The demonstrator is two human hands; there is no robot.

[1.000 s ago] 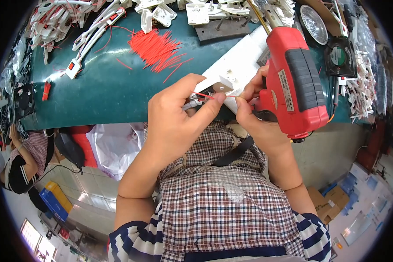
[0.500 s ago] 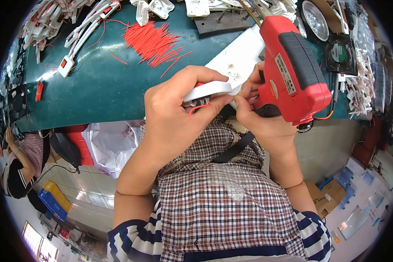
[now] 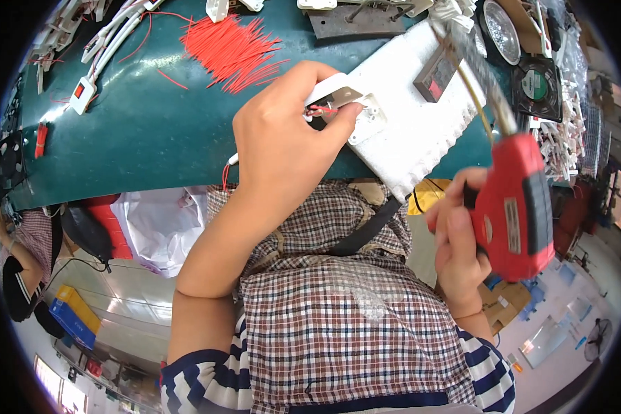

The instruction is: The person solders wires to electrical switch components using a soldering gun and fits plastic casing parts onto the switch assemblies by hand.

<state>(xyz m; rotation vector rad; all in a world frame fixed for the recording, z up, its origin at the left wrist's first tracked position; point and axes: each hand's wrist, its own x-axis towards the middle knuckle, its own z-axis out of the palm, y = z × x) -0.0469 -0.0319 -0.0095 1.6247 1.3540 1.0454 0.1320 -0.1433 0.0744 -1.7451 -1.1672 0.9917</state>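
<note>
A white plastic socket part (image 3: pixel 341 103) with short red wires at its opening sits pinched in the left hand (image 3: pixel 283 148) — fingers clasped around it, above the near edge of the green counter (image 3: pixel 131 145) and a white foam block (image 3: pixel 414 138). The right hand (image 3: pixel 459 252) grips a red soldering gun (image 3: pixel 514 207) — well apart, to the right — bearing a long pale rectangular label. A heap of red wire pieces (image 3: pixel 231 52) lies on the counter beyond.

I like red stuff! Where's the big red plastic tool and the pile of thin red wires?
big red plastic tool (image 3: pixel 514 210), head view, on its flat body.
pile of thin red wires (image 3: pixel 231 52), head view, pile's middle.
</note>
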